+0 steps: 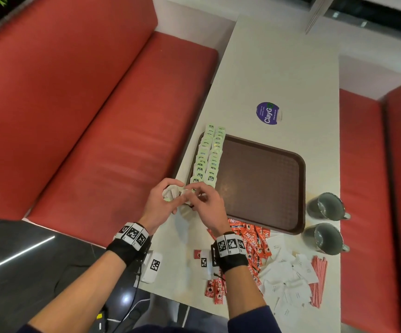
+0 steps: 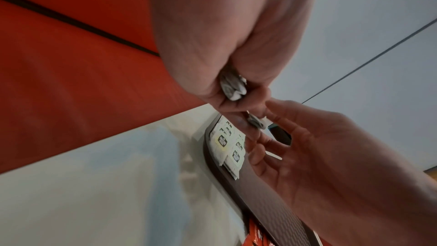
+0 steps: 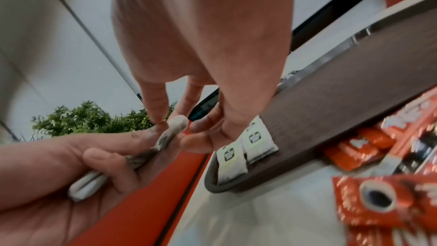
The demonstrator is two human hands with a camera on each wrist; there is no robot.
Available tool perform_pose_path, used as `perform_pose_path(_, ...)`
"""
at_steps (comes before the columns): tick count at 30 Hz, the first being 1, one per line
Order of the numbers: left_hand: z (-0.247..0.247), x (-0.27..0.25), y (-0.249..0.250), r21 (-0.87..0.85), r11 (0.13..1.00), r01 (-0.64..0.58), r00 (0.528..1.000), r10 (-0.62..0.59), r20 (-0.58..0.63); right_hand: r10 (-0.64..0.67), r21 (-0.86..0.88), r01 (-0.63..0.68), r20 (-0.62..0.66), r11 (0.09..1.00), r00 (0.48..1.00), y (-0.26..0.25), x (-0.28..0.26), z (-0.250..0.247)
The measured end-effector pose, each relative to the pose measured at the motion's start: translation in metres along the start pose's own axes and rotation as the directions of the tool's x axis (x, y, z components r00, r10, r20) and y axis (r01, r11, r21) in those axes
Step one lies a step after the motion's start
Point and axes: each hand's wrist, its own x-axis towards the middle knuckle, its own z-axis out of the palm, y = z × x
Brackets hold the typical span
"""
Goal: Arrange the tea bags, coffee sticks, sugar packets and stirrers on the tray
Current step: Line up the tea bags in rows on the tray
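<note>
A brown tray (image 1: 264, 188) lies on the white table (image 1: 278, 75). Two rows of green-white tea bags (image 1: 209, 155) overlap along its left edge, also seen as tea bags (image 3: 246, 145) from the right wrist. My left hand (image 1: 170, 194) grips a small stack of tea bags (image 3: 94, 180) just off the tray's near left corner. My right hand (image 1: 192, 192) pinches the top tea bag (image 3: 177, 124) of that stack between thumb and fingers. Red coffee sticks (image 1: 254, 239), white sugar packets (image 1: 288, 272) and red stirrers (image 1: 318, 280) lie loose on the table near me.
Two grey mugs (image 1: 326, 206) lie on their sides right of the tray. A round purple sticker (image 1: 268, 113) is on the table beyond it. Red bench seats (image 1: 98, 116) flank the table on both sides. A small white tagged device (image 1: 152, 267) sits at the near table edge.
</note>
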Motion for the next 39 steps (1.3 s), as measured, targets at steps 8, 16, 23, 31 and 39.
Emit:
perform_pose_path(8,0.008,-0.006,0.007,-0.107,0.991,0.081,0.989,-0.067,0.13,-0.004,0.186,0.0,0.023,0.983,1.0,0.001,-0.005,-0.023)
perform_pose_path(16,0.011,0.002,0.008,-0.148,0.98,0.133,0.981,-0.109,0.16,-0.002,0.511,-0.133,0.254,0.849,0.967,-0.004,-0.015,-0.034)
perform_pose_path(23,0.016,0.003,0.007,-0.137,0.988,0.068,0.99,-0.05,0.129,0.132,0.397,-0.19,0.169,0.898,0.977,-0.001,-0.017,-0.035)
perform_pose_path(31,0.023,0.004,-0.001,-0.02,0.994,0.104,0.992,-0.102,0.072,0.111,0.154,-0.095,-0.1,0.983,0.989,0.016,-0.003,-0.04)
perform_pose_path(39,0.014,0.016,-0.004,0.401,0.916,-0.03,0.998,0.051,-0.042,0.03,-0.312,-0.066,-0.12,0.948,0.992,0.029,0.014,-0.049)
